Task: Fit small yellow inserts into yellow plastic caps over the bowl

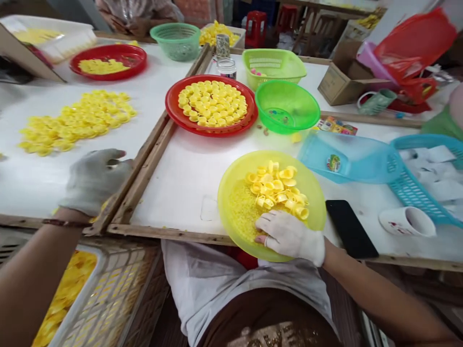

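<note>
My right hand (289, 236), in a white glove, lies in the yellow basin (226, 173) at the table's front edge. Its fingers are bent over small yellow grains (240, 209), just below a heap of yellow cup-like pieces (277, 185); what is under the fingertips is hidden. On the left, my left hand (96, 180), also gloved, is over the white tabletop beside the wooden divider. Its thumb and fingers curve with a gap between them, and I see nothing held. Beyond it spreads a pile of yellow pieces (77, 120).
A red tray (171, 113) of yellow pieces, a green bowl (307, 103) and a blue scoop-shaped tray (369, 156) stand behind the basin. To the right are a black phone (350, 229) and a white cup (398, 221). A wooden divider (144, 164) rises between my hands.
</note>
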Available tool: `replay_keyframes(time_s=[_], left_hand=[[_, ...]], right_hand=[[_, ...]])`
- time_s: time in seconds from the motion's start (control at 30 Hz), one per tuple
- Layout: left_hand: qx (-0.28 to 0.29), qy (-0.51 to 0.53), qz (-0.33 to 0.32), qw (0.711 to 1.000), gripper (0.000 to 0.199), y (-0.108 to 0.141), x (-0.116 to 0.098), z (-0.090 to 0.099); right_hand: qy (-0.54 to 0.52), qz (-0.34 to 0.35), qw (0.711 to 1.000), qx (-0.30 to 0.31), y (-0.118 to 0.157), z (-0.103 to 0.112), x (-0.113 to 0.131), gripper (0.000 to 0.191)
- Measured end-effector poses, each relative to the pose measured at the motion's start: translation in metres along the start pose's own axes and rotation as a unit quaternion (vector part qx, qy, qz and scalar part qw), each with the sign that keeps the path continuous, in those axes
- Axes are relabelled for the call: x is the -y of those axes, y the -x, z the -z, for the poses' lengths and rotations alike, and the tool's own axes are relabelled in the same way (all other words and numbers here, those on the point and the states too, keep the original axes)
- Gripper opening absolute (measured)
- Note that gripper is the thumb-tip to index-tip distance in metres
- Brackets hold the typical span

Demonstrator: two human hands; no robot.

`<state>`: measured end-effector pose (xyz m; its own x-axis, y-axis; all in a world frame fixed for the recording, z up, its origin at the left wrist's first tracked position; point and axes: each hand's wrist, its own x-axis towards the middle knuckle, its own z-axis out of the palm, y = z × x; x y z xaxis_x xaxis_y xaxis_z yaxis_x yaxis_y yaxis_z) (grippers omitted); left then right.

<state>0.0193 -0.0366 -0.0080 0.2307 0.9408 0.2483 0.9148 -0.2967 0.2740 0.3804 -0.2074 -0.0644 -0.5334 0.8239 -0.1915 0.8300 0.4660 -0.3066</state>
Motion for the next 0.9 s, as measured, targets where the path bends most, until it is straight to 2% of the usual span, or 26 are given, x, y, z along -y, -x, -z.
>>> replay_keyframes(time_s=[0.07,0.1,0.17,0.2,0.23,0.27,0.33,0.37,0.4,0.43,0.47,0.5,0.6,0.67,0.8,0.9], left_hand=[[-0.016,0.056,-0.052,0.997,0.023,-0.004,-0.035,-0.016],[0.004,0.091,-0.097,0.991,0.023,-0.001,-0.057,-0.025],[0.095,0.151,-0.194,0.965,0.025,0.009,-0.104,-0.044],[0.125,0.160,-0.216,0.955,0.025,0.015,-0.126,-0.054],[0.149,0.164,-0.231,0.947,0.027,0.020,-0.146,-0.064],[0.165,0.163,-0.239,0.943,0.030,0.023,-0.163,-0.074],[0.181,0.161,-0.248,0.938,0.034,0.026,-0.187,-0.090],[0.189,0.159,-0.252,0.936,0.036,0.026,-0.194,-0.097],[0.196,0.155,-0.255,0.934,0.037,0.025,-0.199,-0.102],[0.202,0.150,-0.258,0.933,0.037,0.024,-0.201,-0.105],[0.207,0.145,-0.260,0.932,0.037,0.022,-0.201,-0.106],[0.212,0.140,-0.262,0.931,0.038,0.022,-0.199,-0.106],[0.225,0.124,-0.266,0.929,0.035,0.022,-0.192,-0.102],[0.227,0.108,-0.268,0.930,0.032,0.024,-0.189,-0.100],[0.226,0.031,-0.289,0.930,0.029,0.025,-0.194,-0.104],[0.233,-0.006,-0.272,0.934,0.025,0.023,-0.200,-0.108]], right_hand=[[-0.045,-0.022,0.999,0.005,0.000,-0.001,-0.001,0.028],[-0.090,-0.042,0.995,0.001,0.001,0.000,-0.002,0.028],[-0.226,-0.090,0.969,-0.034,0.003,0.003,-0.006,0.029],[-0.319,-0.114,0.939,-0.068,0.004,0.006,-0.008,0.029],[-0.421,-0.135,0.890,-0.110,0.005,0.010,-0.011,0.029],[-0.523,-0.151,0.825,-0.155,0.005,0.014,-0.014,0.030],[-0.690,-0.170,0.668,-0.221,0.005,0.023,-0.021,0.032],[-0.748,-0.173,0.597,-0.232,0.004,0.026,-0.023,0.033],[-0.788,-0.176,0.543,-0.234,0.004,0.029,-0.025,0.035],[-0.811,-0.176,0.509,-0.230,0.004,0.031,-0.027,0.036],[-0.822,-0.173,0.493,-0.225,0.004,0.032,-0.028,0.037],[-0.825,-0.168,0.491,-0.223,0.004,0.032,-0.028,0.036],[-0.812,-0.145,0.517,-0.229,0.003,0.029,-0.026,0.032],[-0.808,-0.134,0.524,-0.232,0.001,0.028,-0.026,0.031],[-0.821,-0.123,0.502,-0.242,-0.002,0.026,-0.030,0.031],[-0.826,-0.124,0.488,-0.251,-0.002,0.025,-0.033,0.032]])
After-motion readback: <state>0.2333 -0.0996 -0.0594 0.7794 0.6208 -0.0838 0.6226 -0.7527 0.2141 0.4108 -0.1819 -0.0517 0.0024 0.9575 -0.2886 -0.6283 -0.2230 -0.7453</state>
